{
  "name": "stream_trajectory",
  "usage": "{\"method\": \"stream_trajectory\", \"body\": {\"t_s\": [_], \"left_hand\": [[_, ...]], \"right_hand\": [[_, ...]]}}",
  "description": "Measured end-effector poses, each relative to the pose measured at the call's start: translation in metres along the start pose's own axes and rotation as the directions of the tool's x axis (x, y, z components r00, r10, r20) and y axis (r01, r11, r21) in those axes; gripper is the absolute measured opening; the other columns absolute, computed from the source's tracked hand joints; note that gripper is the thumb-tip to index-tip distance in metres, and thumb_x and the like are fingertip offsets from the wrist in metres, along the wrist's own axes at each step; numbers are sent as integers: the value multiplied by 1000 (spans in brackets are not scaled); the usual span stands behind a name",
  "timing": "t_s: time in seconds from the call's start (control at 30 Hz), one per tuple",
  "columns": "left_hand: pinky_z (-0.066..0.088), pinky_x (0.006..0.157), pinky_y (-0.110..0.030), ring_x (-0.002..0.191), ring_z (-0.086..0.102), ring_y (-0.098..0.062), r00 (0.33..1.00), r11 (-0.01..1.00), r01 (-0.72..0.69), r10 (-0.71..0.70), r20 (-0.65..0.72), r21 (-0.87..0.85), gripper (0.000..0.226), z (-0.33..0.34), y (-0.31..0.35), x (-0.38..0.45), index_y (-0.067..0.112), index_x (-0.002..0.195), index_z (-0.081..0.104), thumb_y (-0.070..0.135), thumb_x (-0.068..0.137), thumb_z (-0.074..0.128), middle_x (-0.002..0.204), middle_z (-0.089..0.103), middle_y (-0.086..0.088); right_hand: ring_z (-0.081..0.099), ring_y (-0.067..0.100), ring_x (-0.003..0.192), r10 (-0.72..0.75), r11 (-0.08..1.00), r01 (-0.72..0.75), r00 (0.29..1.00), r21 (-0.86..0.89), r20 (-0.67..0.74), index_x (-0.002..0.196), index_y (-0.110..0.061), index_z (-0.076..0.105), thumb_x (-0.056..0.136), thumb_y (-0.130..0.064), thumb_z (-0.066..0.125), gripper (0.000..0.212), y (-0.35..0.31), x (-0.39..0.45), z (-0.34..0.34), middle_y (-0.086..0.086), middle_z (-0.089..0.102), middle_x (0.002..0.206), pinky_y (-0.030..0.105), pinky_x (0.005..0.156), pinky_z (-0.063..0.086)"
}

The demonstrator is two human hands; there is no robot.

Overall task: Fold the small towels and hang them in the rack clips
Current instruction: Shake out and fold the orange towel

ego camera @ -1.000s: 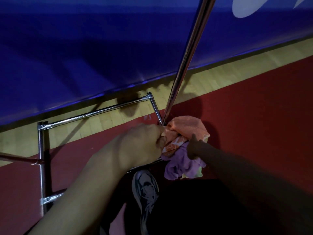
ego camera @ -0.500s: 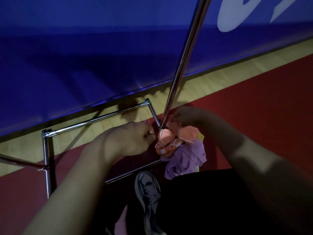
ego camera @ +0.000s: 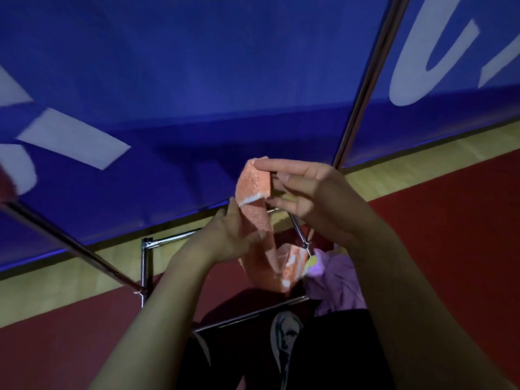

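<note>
I hold a small orange towel point(ego camera: 254, 187) with a white stripe up in the air in front of the blue banner. My right hand point(ego camera: 306, 195) pinches its top corner between thumb and fingertips. My left hand point(ego camera: 233, 235) grips the towel lower down, and the rest hangs twisted below toward the floor. A purple towel point(ego camera: 337, 285) lies crumpled on the red floor by the foot of the chrome rack point(ego camera: 146, 257). A bit of yellow-green cloth point(ego camera: 311, 261) peeks out beside it. No rack clips are in view.
The rack's upright pole point(ego camera: 365, 85) rises at the right and a slanted bar point(ego camera: 70, 246) crosses the left. A blue banner point(ego camera: 197, 80) hangs behind. My shoe point(ego camera: 285, 333) and dark trouser leg are at the bottom.
Both hands lifted the orange towel off the floor pile and up in front of the banner. The view tilted upward.
</note>
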State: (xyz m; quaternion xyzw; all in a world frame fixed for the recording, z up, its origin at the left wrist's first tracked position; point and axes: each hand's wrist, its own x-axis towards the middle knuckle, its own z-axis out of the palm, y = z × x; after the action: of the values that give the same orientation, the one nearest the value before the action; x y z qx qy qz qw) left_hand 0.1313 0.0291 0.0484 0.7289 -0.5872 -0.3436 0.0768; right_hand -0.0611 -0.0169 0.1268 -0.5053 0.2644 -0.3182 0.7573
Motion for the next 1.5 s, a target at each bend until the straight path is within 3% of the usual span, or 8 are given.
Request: {"method": "stream_trajectory", "body": {"t_s": [0.13, 0.37, 0.53, 0.63, 0.83, 1.07, 1.33, 1.5], "left_hand": [[54, 96, -36, 109, 69, -18, 996, 994, -82, 83, -14, 76, 34, -18, -26, -9, 23, 120, 69, 48, 99, 61, 117, 73, 2], [57, 76, -27, 70, 64, 0, 987, 980, -129, 112, -116, -151, 32, -54, -31, -38, 16, 91, 69, 38, 107, 52, 78, 69, 3], [59, 69, -24, 80, 74, -14, 980, 591, -156, -7, -198, -792, 32, -78, -13, -63, 7, 97, 72, 26, 110, 49, 86, 79, -4], [57, 73, -31, 82, 74, -17, 973, 348, -141, -126, -195, -927, 30, -88, -16, -64, 7, 106, 73, 32, 105, 56, 90, 78, -7], [62, 74, -36, 90, 76, -24, 960, 201, -217, -136, -247, -955, 19, -96, -25, -60, 6, 115, 69, 12, 98, 65, 100, 77, -11], [63, 87, -49, 104, 76, -26, 968, 523, -71, -168, -184, -849, 32, -102, -36, -53, 22, 128, 64, 35, 99, 67, 119, 75, -6], [54, 103, -43, 106, 74, -30, 992, 629, -38, -72, -107, -776, 41, -99, -37, -47, 3, 111, 75, 40, 97, 66, 107, 79, -12], [61, 85, -39, 96, 77, -23, 973, 525, -146, -77, -218, -838, 29, -99, -29, -47, 10, 116, 73, 32, 102, 61, 104, 80, -7]], "right_hand": [[60, 26, 128, -84, 969, 55, 990, 239, 112, 136, 6, 55, 100, 2, 40, 39, -4, 15, 41, 16, 62, 139, 36, 94, 54], [62, 21, 120, -296, 859, 204, 946, 469, 132, 138, -2, 55, 98, -2, 41, 43, -31, 32, 80, 13, 61, 138, 36, 99, 52], [70, 5, 99, -196, 973, 155, 947, -173, -256, 157, -35, 28, 105, -6, 49, 64, -5, 51, 67, 11, 51, 149, 31, 86, 58], [51, 14, 136, -6, 742, -199, 953, -640, -303, 162, -32, 0, 103, -47, 49, 78, 29, 59, 64, 7, 37, 160, 39, 116, 37], [55, 25, 133, 330, 556, -464, 885, -690, -328, 139, -22, 60, 63, -105, 24, 118, 30, 66, 70, 5, 60, 143, 40, 117, 35], [74, 32, 94, 105, 930, -183, 964, -320, -245, 94, -6, 78, 92, -48, 70, 43, 28, 76, 56, 17, 78, 96, 56, 99, 54], [70, 38, 108, 206, 975, -174, 941, 136, -269, 123, -2, 65, 92, -24, 71, 39, 27, 84, 52, 23, 73, 114, 57, 102, 51], [72, 33, 100, 227, 963, -182, 945, 199, -235, 112, -10, 69, 77, -25, 79, 39, 18, 75, 52, 18, 74, 108, 48, 91, 57]]}}
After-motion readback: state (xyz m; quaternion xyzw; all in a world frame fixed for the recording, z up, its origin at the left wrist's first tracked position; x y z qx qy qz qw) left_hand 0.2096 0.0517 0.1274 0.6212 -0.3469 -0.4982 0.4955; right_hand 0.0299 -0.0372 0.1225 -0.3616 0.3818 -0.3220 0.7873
